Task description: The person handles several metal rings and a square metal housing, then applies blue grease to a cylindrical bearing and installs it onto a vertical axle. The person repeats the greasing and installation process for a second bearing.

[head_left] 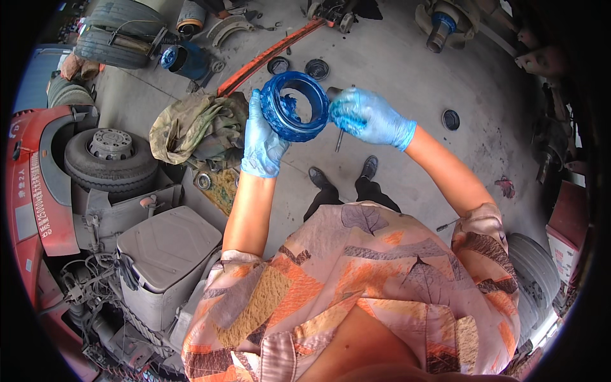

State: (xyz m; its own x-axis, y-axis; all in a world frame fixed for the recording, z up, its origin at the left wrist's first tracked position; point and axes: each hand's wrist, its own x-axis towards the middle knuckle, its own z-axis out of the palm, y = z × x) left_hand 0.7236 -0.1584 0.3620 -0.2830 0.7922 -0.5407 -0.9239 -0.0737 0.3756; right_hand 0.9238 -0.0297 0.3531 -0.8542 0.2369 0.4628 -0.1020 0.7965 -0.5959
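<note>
A large wheel bearing (294,131), thickly coated in blue grease, is held up in front of me. My left hand (262,141), in a light blue glove, grips its left side, thumb up along the outer edge. A lump of blue grease clings inside the bore. At the bearing's right side, my gloved right hand (363,118) has its fingers curled together and smeared with blue grease. They are touching or very close to the rim; I cannot tell which. A dark blunt end (333,93) shows beside these fingers, and a thin rod (339,140) appears below them.
Round black caps (317,69) and a red bar (270,57) lie on the concrete floor ahead. A camouflage cloth (197,127) is at left, near a truck wheel (111,159) and a grey box (168,245). A greased axle end (440,32) projects at upper right.
</note>
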